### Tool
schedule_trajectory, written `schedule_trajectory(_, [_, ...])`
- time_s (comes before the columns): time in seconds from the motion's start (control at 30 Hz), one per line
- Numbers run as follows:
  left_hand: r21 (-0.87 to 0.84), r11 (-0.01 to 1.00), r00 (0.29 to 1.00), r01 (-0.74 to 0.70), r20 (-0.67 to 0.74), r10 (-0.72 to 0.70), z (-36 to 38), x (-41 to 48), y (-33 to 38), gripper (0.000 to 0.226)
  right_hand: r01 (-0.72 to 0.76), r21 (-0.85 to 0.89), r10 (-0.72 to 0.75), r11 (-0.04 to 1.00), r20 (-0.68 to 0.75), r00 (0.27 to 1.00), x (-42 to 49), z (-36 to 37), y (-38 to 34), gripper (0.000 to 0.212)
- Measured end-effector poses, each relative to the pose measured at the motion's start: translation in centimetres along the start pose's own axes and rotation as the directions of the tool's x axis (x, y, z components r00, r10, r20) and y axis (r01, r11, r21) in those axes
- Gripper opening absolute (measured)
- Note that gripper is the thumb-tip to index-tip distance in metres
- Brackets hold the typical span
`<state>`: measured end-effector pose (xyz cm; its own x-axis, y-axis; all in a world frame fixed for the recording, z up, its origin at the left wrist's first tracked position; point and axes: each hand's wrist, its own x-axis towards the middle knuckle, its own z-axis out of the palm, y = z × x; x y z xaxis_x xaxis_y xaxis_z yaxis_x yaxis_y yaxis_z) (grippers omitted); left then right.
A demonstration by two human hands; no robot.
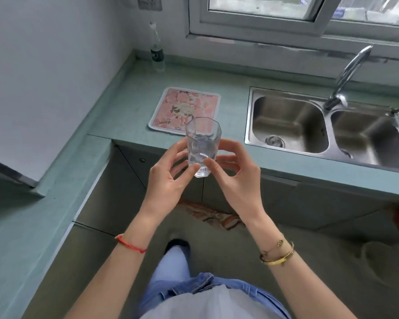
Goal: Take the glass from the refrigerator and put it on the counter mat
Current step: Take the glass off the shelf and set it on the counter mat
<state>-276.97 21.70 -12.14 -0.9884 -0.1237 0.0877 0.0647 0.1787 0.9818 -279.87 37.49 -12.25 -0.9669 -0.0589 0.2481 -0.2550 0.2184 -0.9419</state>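
Between both sets of fingertips, short of the counter edge: clear faceted drinking glass [202, 145], upright, airborne | left hand [168, 176] and right hand [234, 173] pinch its lower walls | likely light, rigid, slick, breakable; grip low sides | pink floral counter mat [184, 110] beyond the fingers.

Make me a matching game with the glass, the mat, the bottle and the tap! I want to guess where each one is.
Things:
1. glass
2. mat
3. bottle
4. tap

Places:
A. standing in the counter's back corner by the wall
B. over the sink
C. held up between two hands
D. lying flat on the counter, left of the sink

Pairs: 1-C, 2-D, 3-A, 4-B
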Motion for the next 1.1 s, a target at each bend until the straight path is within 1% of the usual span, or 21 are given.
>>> schedule_trajectory(0.2, [0.057,0.998,1.0,0.024,0.011,-0.024,-4.2,9.7,-2.7,0.059,0.018,-0.02,-0.019,1.0,-0.031,0.999,8.6,6.1,2.5,0.042])
schedule_trajectory(0.47, [0.133,0.991,0.994,-0.012,0.105,-0.003,-11.1,22.5,-5.2,0.061,0.032,-0.018,-0.034,0.999,-0.156,0.987,19.0,14.9,4.2,0.047])
schedule_trajectory(0.6, [0.119,0.993,0.988,-0.007,0.153,-0.012,-13.1,27.5,-6.8,0.062,0.015,-0.028,-0.02,1.0,-0.194,0.981,22.8,17.7,5.2,0.045])
schedule_trajectory(0.87, [0.099,0.995,0.976,-0.002,0.216,-0.02,-13.1,35.1,-10.3,0.059,-0.087,-0.04,0.078,0.995,-0.201,0.976,29.0,19.5,8.4,0.045])
schedule_trajectory(1.1, [0.113,0.993,0.971,0.023,0.235,-0.049,-10.5,39.7,-15.4,0.061,-0.176,-0.078,0.162,0.981,-0.161,0.974,32.9,19.8,14.4,0.047])
